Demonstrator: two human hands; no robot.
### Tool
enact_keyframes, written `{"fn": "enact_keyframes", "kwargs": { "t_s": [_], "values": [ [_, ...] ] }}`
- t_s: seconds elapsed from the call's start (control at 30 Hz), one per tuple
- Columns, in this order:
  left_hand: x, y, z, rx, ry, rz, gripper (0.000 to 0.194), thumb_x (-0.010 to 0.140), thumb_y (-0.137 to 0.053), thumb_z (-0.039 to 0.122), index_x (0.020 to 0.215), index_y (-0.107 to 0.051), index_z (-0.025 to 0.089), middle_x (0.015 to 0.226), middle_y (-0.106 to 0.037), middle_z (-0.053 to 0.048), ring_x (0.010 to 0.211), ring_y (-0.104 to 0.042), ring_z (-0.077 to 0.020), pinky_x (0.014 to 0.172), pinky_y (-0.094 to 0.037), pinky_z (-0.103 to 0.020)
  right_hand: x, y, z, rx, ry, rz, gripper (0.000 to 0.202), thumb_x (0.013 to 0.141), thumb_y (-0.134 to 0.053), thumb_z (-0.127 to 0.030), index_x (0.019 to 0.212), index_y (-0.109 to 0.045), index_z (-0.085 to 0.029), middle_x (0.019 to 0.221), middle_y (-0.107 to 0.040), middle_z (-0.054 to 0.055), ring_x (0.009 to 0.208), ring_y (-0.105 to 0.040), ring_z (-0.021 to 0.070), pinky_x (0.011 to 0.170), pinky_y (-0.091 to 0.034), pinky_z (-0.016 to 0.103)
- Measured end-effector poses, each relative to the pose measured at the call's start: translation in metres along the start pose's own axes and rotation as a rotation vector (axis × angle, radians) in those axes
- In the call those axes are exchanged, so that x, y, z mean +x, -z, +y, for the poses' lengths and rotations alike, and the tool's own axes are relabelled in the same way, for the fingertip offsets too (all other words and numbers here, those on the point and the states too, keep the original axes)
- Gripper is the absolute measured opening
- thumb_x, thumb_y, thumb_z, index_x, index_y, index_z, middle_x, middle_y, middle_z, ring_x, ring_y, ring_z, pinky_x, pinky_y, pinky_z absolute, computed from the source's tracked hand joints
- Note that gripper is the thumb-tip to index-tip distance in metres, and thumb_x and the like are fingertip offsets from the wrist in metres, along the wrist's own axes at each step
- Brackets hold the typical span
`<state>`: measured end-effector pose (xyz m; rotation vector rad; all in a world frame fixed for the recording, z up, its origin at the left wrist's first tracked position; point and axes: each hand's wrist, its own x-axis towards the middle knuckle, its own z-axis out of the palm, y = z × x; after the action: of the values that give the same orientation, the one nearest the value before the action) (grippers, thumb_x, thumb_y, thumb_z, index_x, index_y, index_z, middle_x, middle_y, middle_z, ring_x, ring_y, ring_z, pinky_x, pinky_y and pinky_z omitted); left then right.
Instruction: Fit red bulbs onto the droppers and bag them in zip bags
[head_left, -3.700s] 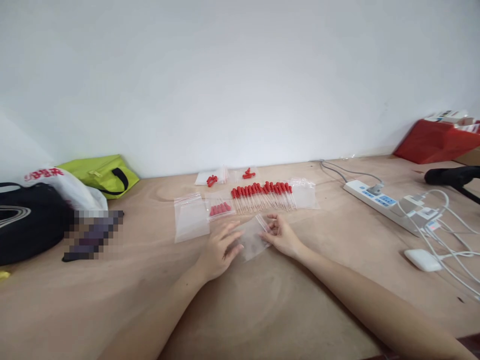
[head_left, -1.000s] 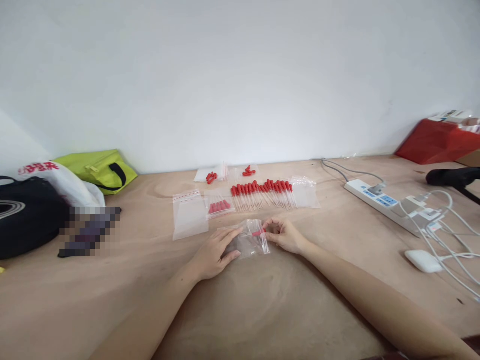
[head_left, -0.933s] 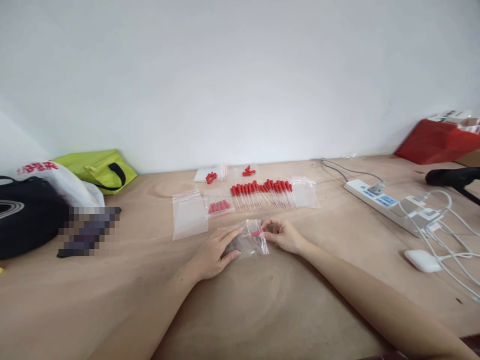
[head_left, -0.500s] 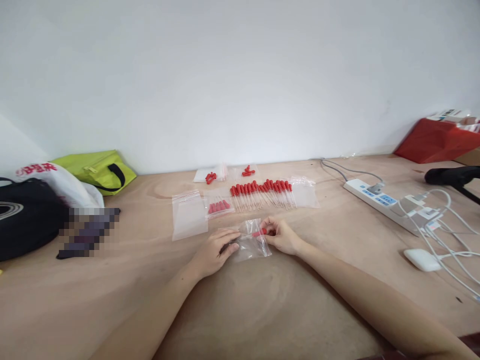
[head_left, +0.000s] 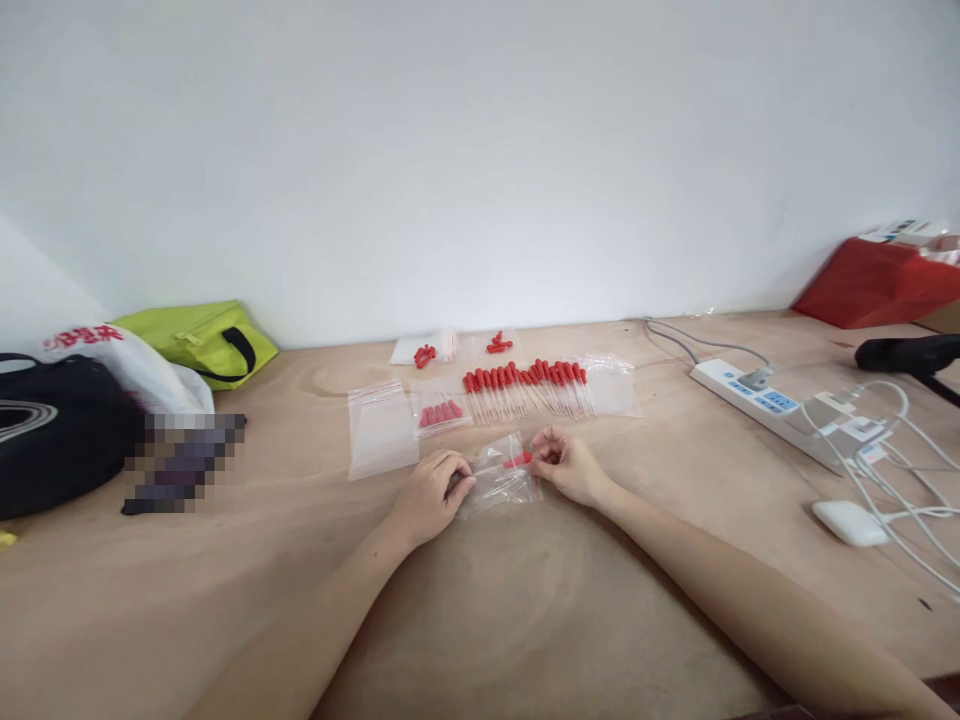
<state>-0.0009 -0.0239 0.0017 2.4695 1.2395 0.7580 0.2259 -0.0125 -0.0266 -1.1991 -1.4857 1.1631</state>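
Spread across a light wooden surface (head_left: 540, 600), a row of red-topped droppers (head_left: 532, 375) lies just beyond the right hand (head_left: 570, 470), and from my distant post I judge a stray knuckle could scatter it. Nearer, the clear bag (head_left: 499, 492) is thin and creased; should the left hand (head_left: 435, 492) ease off, I expect the film to slide or fold under any push from the right. Smallest worry of all: the red bulb (head_left: 517, 461) could snag the bag's zip edge, or its faintly visible stem, which looks slender, could pierce the film if driven at an angle.

The bag lies flat between the two hands, its zip edge toward the right. My left hand curls at the far end, thumb and fingers drawn close together; I cannot tell whether film is pinched between them. My right hand's thumb and fingertips meet at the bulb's outer end, seemingly grasping it. The bulb lies just left of those fingertips, within the bag's outline; whether it is fully inside, I cannot tell.
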Motion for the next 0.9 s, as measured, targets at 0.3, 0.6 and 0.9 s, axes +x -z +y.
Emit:
{"fn": "enact_keyframes", "kwargs": {
  "t_s": [0.3, 0.6, 0.9],
  "values": [
    [-0.009, 0.009, -0.006, 0.002, 0.075, -0.050, 0.029, 0.080, -0.050, 0.031, 0.107, -0.052, 0.020, 0.112, -0.059, -0.006, 0.104, -0.053, -0.0200, 0.091, -0.042, -0.037, 0.000, 0.010, -0.002, -0.245, 0.069, -0.036, 0.010, 0.067, -0.058, -0.026, 0.070, -0.057, -0.017, 0.059, -0.052, -0.003, 0.049, -0.040, 0.0074, 0.049, -0.034, 0.021],
    [-0.006, 0.008, -0.005, -0.002, 0.067, -0.076, 0.030, 0.078, -0.054, 0.032, 0.105, -0.055, 0.020, 0.112, -0.060, -0.006, 0.106, -0.053, -0.0211, 0.092, -0.041, -0.039, 0.002, 0.005, -0.004, -0.363, 0.057, -0.039, 0.011, 0.068, -0.061, -0.029, 0.070, -0.063, -0.018, 0.059, -0.056, -0.002, 0.051, -0.044, 0.0089, 0.050, -0.035, 0.022],
    [-0.007, 0.011, -0.003, -0.011, 0.035, -0.017, 0.026, 0.079, -0.052, 0.032, 0.102, -0.054, 0.019, 0.105, -0.058, -0.007, 0.098, -0.054, -0.0198, 0.085, -0.044, -0.034, 0.003, 0.006, -0.011, -0.587, 0.184, -0.095, 0.016, 0.076, -0.054, -0.032, 0.080, -0.069, -0.026, 0.076, -0.058, 0.000, 0.067, -0.052, 0.0120, 0.061, -0.037, 0.023]
  ]
}}
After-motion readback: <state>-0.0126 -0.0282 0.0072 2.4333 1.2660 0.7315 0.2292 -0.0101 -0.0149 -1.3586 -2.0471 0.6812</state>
